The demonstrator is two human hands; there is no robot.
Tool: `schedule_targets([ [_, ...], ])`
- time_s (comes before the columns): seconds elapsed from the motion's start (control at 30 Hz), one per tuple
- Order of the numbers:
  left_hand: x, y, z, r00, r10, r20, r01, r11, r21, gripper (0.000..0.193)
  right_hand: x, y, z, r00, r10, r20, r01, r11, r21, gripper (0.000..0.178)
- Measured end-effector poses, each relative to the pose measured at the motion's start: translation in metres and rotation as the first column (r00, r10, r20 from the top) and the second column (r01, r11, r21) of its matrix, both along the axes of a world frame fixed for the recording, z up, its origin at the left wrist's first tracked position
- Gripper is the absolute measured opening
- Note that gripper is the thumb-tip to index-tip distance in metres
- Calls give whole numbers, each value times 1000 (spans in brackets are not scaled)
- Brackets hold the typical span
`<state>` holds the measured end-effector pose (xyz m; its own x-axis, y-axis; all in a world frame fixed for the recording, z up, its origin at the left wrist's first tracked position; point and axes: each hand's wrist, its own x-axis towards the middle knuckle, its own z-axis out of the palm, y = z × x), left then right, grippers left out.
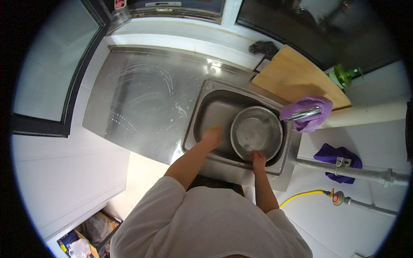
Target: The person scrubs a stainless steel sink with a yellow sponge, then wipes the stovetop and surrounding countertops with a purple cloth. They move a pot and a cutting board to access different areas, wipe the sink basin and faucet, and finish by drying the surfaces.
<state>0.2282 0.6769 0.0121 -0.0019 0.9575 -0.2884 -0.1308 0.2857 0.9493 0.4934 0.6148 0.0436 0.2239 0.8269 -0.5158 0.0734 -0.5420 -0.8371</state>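
A round stainless steel basin point(254, 133) sits in the right part of the metal sink point(211, 105). My right hand point(258, 160) grips the basin's near rim, fingers over the edge. In the sink's left part, my left hand point(211, 138) is closed around a small yellow sponge-like piece point(214, 127), mostly hidden by the fingers. Streaks of soapy foam lie on the steel counter point(146, 94) left of the sink. A purple cloth point(310, 112) is wrapped about the chrome faucet point(303, 114), whose end points toward the basin.
A wooden cutting board point(297, 77) leans behind the sink, near a green bottle point(340, 76) and a dark scouring pad point(263, 48). To the right, a dark purple cloth point(340, 160) hangs on a grey pipe point(365, 173). A yellow hose point(303, 194) runs below. An open window frame point(75, 92) stands left.
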Motion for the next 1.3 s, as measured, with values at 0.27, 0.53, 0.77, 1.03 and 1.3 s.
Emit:
schedule_targets([
  [0.27, 10, -10, 19, 786, 188, -589, 153, 864, 480, 29, -2, -7, 13, 938, 51, 343, -61, 998, 18, 23],
  [0.53, -16, -8, -53, 990, -15, -138, 7, 998, -56, 27, -7, -10, -17, 903, 125, 412, -178, 980, 93, 26],
  [0.77, -6, -6, 58, 925, 293, 243, -93, 793, -602, 13, -12, -13, 21, 903, 105, 416, -155, 984, 88, 24],
  [1.03, -13, -13, 89, 908, 341, 244, -108, 754, -648, 18, 19, 12, 37, 891, -291, -348, 288, 956, -62, 36],
  [1.3, -27, -25, 91, 788, 321, 526, 36, 828, -559, 18, 69, 70, 185, 893, -339, -297, 440, 797, 414, 63],
])
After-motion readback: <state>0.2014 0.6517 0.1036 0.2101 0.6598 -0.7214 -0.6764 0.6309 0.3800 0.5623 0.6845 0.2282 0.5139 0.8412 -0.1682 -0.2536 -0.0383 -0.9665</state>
